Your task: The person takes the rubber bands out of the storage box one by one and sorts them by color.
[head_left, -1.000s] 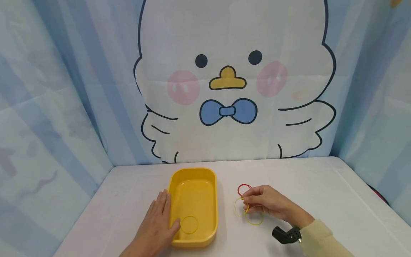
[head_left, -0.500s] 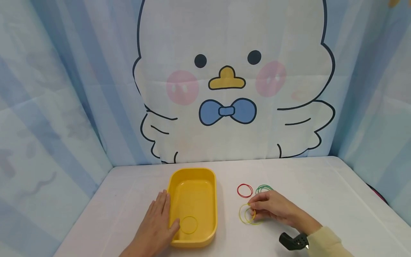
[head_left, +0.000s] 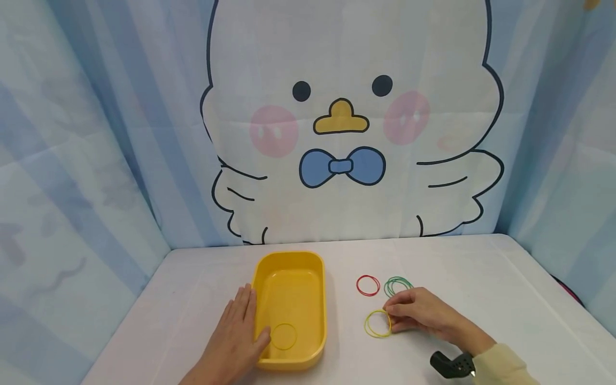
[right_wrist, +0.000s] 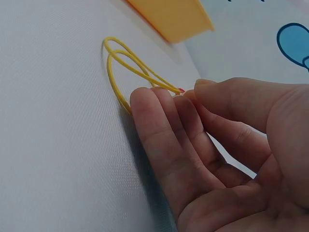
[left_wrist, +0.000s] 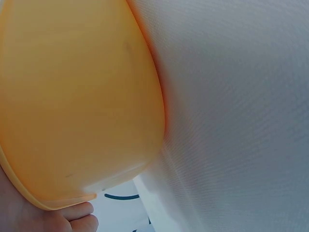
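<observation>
My right hand (head_left: pixel 418 313) pinches the edge of a couple of yellow rubber bands (head_left: pixel 366 322) between thumb and index finger, low over the white table. In the right wrist view the yellow loops (right_wrist: pixel 114 87) stick out past the fingertips, partly hidden behind them. A yellow tray (head_left: pixel 314 299) stands to the left, with one yellow rubber band (head_left: pixel 284 323) lying on its floor near the front. Along the tray's left side rests my left hand (head_left: pixel 236 331), fingers straight and the thumb over the rim. The left wrist view shows the tray's outer wall (left_wrist: pixel 82 96) close up.
Red rubber bands (head_left: pixel 357 285) lie behind the yellow ones. Beside them, just beyond my right hand, is a loose bunch of green rubber bands (head_left: pixel 386 289). A printed cloth (head_left: pixel 346 214) hangs along the table's back edge.
My right hand has moved right and slightly toward me, bringing the spread yellow loops closer together. The green bands have come into view. The left hand and tray have stayed put.
</observation>
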`<action>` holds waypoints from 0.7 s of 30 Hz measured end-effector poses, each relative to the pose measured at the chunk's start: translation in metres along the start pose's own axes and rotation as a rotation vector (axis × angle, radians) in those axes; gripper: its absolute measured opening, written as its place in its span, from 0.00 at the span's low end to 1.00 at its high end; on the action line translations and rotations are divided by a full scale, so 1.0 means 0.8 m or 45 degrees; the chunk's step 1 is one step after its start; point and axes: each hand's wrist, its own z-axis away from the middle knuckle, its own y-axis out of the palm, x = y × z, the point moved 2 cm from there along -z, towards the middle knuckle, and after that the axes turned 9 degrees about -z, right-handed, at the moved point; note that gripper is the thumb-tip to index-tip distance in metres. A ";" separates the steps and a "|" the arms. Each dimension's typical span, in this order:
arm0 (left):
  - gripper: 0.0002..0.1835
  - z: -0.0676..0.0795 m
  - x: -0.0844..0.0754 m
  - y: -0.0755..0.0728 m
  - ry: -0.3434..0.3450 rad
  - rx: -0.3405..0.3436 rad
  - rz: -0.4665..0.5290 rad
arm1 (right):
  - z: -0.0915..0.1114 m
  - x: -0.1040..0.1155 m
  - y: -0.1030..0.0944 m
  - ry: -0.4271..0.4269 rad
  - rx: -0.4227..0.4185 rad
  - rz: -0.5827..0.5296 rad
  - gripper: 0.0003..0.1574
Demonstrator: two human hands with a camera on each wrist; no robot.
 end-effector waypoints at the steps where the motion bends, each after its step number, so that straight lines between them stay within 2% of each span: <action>1: 0.43 0.000 0.000 0.000 0.000 0.002 0.001 | 0.000 0.000 -0.001 0.003 -0.004 0.002 0.26; 7: 0.43 0.000 0.000 0.001 -0.003 0.000 0.004 | 0.003 -0.001 -0.009 -0.027 0.045 -0.038 0.26; 15: 0.43 -0.001 0.000 0.000 0.000 0.005 0.003 | 0.001 0.006 -0.016 -0.015 -0.004 0.004 0.26; 21: 0.42 -0.001 0.001 0.000 0.000 0.018 0.012 | 0.001 0.014 -0.015 -0.096 0.041 0.003 0.26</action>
